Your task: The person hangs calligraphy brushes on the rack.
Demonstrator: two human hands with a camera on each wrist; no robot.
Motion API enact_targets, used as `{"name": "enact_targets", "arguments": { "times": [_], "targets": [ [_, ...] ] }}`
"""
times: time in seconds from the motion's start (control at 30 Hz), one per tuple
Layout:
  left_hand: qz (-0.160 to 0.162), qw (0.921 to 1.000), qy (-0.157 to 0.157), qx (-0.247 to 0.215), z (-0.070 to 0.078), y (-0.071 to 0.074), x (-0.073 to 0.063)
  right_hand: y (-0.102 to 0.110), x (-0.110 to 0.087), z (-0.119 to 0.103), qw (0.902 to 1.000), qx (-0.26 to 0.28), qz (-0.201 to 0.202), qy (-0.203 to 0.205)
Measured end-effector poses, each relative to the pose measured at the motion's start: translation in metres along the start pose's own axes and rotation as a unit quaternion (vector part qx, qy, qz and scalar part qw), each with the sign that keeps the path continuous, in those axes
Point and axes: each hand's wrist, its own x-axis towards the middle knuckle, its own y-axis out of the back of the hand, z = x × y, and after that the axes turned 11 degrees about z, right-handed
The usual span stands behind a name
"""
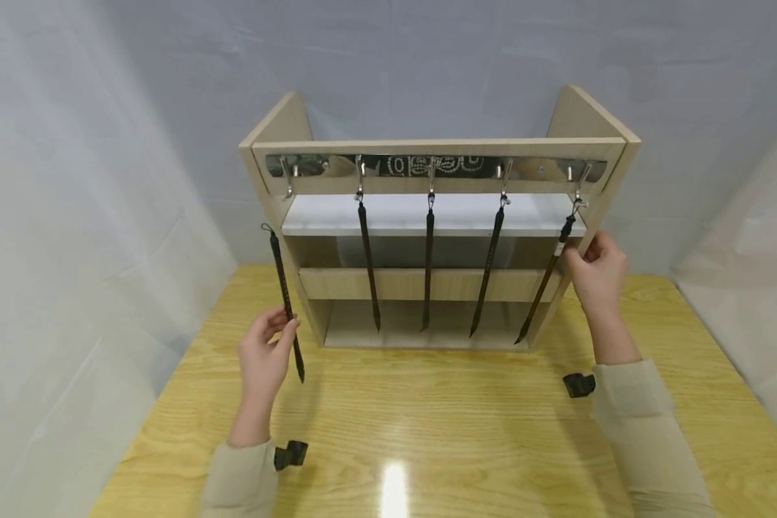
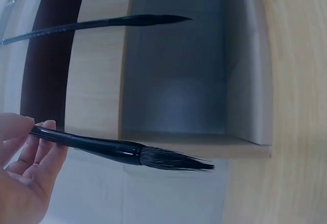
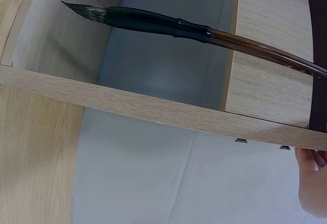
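Note:
A dark calligraphy brush [image 1: 281, 270] with a small cord loop at its top is pinched between the thumb and fingers of my left hand [image 1: 264, 356]. It points tip down just left of the wooden rack [image 1: 440, 147], its black bristles [image 2: 173, 160] showing in the left wrist view. The leftmost hook [image 1: 288, 178] is above and to the right of the loop. My right hand [image 1: 599, 280] grips the rack's right side panel, some fingers hidden behind it. Close to the thumb hangs a brown-handled brush [image 1: 544, 280] with a white label.
More dark brushes hang by loops from the middle hooks, such as the centre brush [image 1: 429, 266]. A shiny metal hook strip [image 1: 388, 166] runs along the rack's upper board. The rack stands on a yellow wooden table [image 1: 427, 417], with pale sheeting [image 1: 427, 65] behind.

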Motion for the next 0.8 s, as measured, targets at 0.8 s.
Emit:
{"name": "enact_targets", "arguments": {
  "times": [0.8],
  "targets": [
    [-0.005, 0.9977, -0.024, -0.063, 0.022, -0.022, 0.012, -0.001, 0.001, 0.003, 0.9999, 0.002, 0.004, 0.012]
  ]
}}
